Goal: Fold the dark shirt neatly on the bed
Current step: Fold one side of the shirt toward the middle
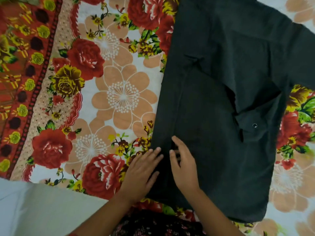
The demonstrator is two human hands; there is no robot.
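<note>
Head view: the dark shirt (221, 99) lies flat on the right half of the flowered bedsheet (119, 92), with its hem at the near end. One sleeve is folded in across the body, and its cuff (250, 126) sits mid-shirt with a button (254, 125) showing. The other sleeve (303, 53) sticks out to the far right.

The left hand (141, 172) lies flat with straight fingers, pressing the shirt's near left edge. The right hand (185, 167) rests on the cloth just beside it with its fingers bent. We can't tell if it pinches fabric or only presses, because the dark cloth hides it.

We judge the step as smoothing the left fold. The next move probably calls for bringing the right sleeve and side in to match, keeping the edges straight, then folding the hem up.
</note>
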